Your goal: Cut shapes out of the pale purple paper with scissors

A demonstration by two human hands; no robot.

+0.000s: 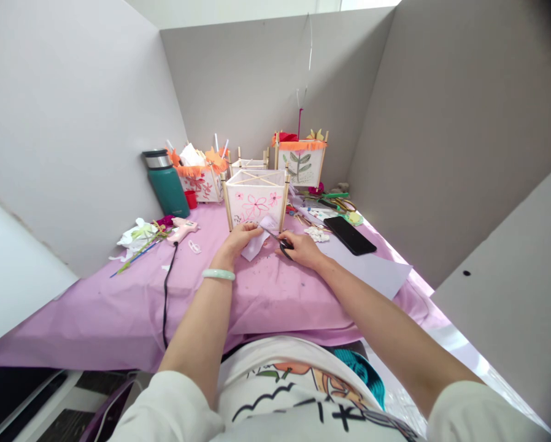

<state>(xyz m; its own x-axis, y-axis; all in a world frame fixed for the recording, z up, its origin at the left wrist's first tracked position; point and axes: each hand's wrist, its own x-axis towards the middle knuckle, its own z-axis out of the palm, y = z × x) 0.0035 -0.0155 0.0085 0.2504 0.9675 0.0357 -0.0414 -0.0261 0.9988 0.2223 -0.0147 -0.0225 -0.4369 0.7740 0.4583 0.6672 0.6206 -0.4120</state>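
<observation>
My left hand [238, 240] pinches a small piece of pale lilac paper [256, 244] just above the purple tablecloth [119, 307]. My right hand [300, 248] grips black-handled scissors [282, 242], whose blades meet the paper's upper edge. A pale green bangle [218, 274] sits on my left wrist. Right behind both hands stands a paper lantern [256, 199] with wooden posts and pink flowers drawn on it.
More lanterns [302, 159] and a teal flask [167, 183] stand at the back. A pink glue gun [182, 230] with a black cord lies left, by crumpled paper and brushes. A black phone [350, 235] and a lilac sheet [377, 270] lie right. Grey partitions enclose the table.
</observation>
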